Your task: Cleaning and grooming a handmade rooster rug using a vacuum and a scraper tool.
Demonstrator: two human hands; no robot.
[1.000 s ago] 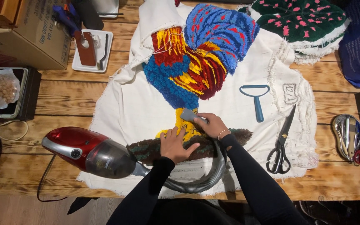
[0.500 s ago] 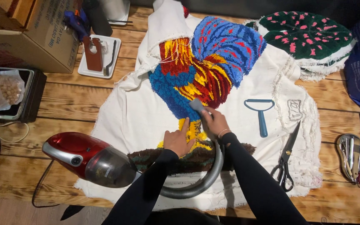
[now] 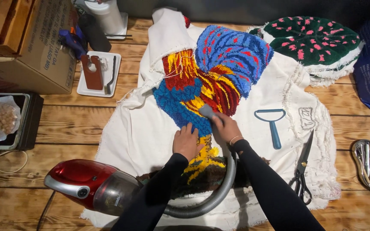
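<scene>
A tufted rooster rug (image 3: pixel 213 81) in blue, red and yellow lies on white backing cloth (image 3: pixel 129 132) spread over a wooden table. My right hand (image 3: pixel 226 128) grips the grey vacuum nozzle (image 3: pixel 206 111) and presses it onto the blue and yellow pile. A grey hose (image 3: pixel 219 192) curves from the nozzle back to a red handheld vacuum cleaner (image 3: pixel 88 185) at the lower left. My left hand (image 3: pixel 186 141) rests flat on the rug beside the nozzle, fingers spread.
On the cloth to the right lie a blue scraper tool (image 3: pixel 273 124) and black scissors (image 3: pixel 302 171). A green and pink tufted piece (image 3: pixel 313 40) sits far right. A cardboard box (image 3: pixel 26 47), white tray (image 3: pixel 97 75) and black tray (image 3: pixel 9 122) stand at the left.
My right hand has slid the nozzle up the rug, from the yellow legs toward the blue body. My left hand followed upward, still pressing the rug.
</scene>
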